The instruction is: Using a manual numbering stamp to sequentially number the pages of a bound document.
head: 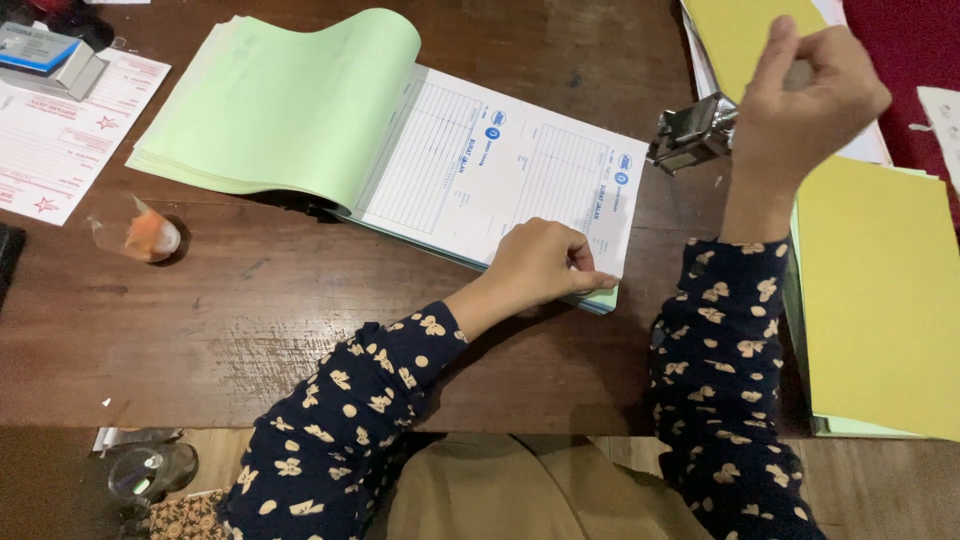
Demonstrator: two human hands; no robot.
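**Two hands, one form book, one stamp**

One open book of printed white forms (490,165) on brown wooden desk (250,310), green pages (290,100) folded back. Left hand (540,265) curled narrow, pinching the book's lower corner. Right hand (805,90) raised, closed on one metal stamp (690,133), mostly hidden. Two yellow paper stacks (880,290), both cut off at frame edge. One small orange-tipped bottle (150,235), blurred.

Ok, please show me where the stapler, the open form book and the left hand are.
stapler (692,133), head view, on its metal body.
form book (500,170), head view, on the white printed page.
left hand (545,265), head view, on the back of the hand at the book's corner.
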